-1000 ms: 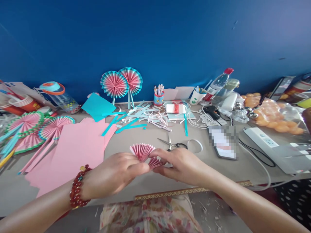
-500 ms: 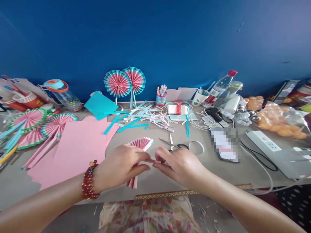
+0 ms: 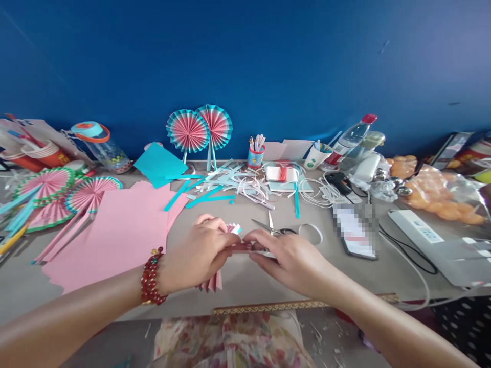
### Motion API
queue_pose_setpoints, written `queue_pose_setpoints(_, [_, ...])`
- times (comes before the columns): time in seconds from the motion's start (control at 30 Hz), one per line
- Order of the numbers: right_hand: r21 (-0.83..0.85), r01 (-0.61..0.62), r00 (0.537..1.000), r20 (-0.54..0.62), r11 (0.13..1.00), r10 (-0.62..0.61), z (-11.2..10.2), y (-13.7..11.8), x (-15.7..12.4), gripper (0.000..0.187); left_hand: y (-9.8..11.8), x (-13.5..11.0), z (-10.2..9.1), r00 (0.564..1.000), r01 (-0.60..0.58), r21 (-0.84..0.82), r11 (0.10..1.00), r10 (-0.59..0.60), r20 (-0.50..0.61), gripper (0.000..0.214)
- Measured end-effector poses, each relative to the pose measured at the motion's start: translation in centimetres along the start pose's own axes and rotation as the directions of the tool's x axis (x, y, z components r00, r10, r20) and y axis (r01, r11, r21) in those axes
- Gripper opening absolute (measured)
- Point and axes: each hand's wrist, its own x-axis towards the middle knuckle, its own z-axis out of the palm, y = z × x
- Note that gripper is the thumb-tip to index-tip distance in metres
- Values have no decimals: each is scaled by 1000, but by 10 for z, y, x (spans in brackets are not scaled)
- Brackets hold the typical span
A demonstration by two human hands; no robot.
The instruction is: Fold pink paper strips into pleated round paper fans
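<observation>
Over the front middle of the table, my left hand [image 3: 201,250] is closed round a pleated pink paper fan [image 3: 213,282]. Its folds show below my palm and its white and blue edge shows above my fingers. A narrow, tightly pleated part of it spans the gap to my right hand [image 3: 287,258], whose thumb and forefinger pinch at its end. A whitish edge shows between those fingers; I cannot tell what it belongs to. Just behind my right hand lie scissors [image 3: 270,225] with open blades and a curled white strip [image 3: 316,232].
Pink paper sheets [image 3: 126,230] and finished fans [image 3: 94,193] lie left. Blue paper [image 3: 161,164], paper scraps [image 3: 226,176] and two round fans [image 3: 187,130] are at the back. A phone [image 3: 355,230], cables, a power strip [image 3: 416,225] and a bottle [image 3: 353,138] stand or lie right.
My left hand has turned and closed more over the fan, so less of its pleats shows. My hands have come closer together at its narrow part.
</observation>
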Motion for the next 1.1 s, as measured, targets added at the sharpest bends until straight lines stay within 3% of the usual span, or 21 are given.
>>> queue_pose_setpoints(0.1, [-13,-2,1000,-14,1000,2,2,-1,1,23,2,4,4,998,48,-166,985,-42,38,21])
queue_pose_setpoints(0.27, [9,-45,998,-35,999,45,0,-2,0,21,6,9,9,975,224,-486,845,-191,117,30])
queue_pose_setpoints(0.5, [-47,-100,994,-49,994,98,1,0,-5,14,9,11,13,974,228,-513,828,-200,110,24])
queue_pose_setpoints(1.1, [-208,-7,978,-205,978,-36,6,-4,-9,19,14,15,15,980,180,-488,854,-197,17,14])
